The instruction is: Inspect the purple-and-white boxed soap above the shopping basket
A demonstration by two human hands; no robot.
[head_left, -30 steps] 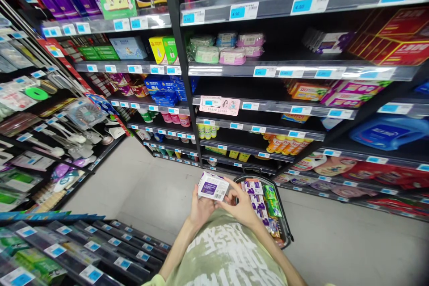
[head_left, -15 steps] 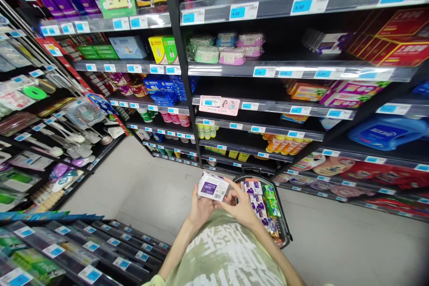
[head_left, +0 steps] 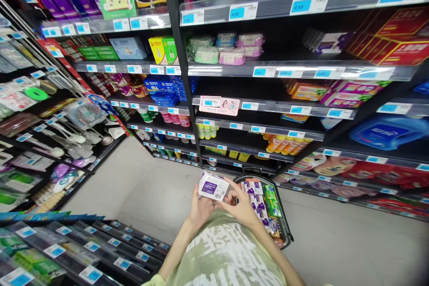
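Both my hands hold a small white box with a purple label and a barcode (head_left: 212, 187) in front of my chest. My left hand (head_left: 200, 209) cups it from below with the fingers wrapped round its left side. My right hand (head_left: 241, 206) grips its right end, thumb and fingers curled on it. Just right of my hands, on the floor, stands a black shopping basket (head_left: 286, 228) filled with purple and green packets.
Black store shelves (head_left: 268, 107) with blue price tags rise ahead and to the right, stocked with boxes, jars and bottles. A rack of hanging kitchen tools (head_left: 63, 138) lines the left. A low shelf (head_left: 83, 250) is at the bottom left. Grey floor (head_left: 147, 187) runs between them.
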